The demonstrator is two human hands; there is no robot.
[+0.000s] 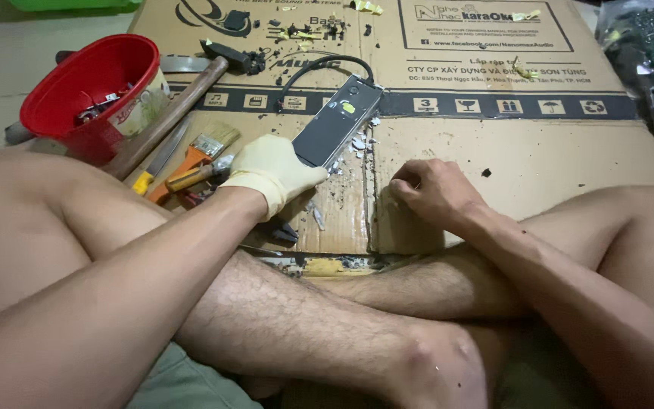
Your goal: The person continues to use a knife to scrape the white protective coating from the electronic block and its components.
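Note:
My left hand [274, 173] wears a pale yellow glove and grips the near end of a flat dark rectangular device [337, 121] lying on the cardboard sheet [524, 159]. A black cable [319, 67] loops from the device's far end. My right hand [433, 189], bare, rests on the cardboard to the right of the device with its fingers curled in and nothing visible in them. White chips and crumbs [359, 142] lie beside the device's right edge. My crossed legs fill the lower part of the view.
A red bucket [88, 83] holding small parts stands at the left. A wooden-handled hammer [179, 98], a paintbrush [202, 151], screwdrivers [187, 178] and pliers lie beside it. Small black parts are scattered at the far edge. A dark plastic bag [652, 53] lies at the right.

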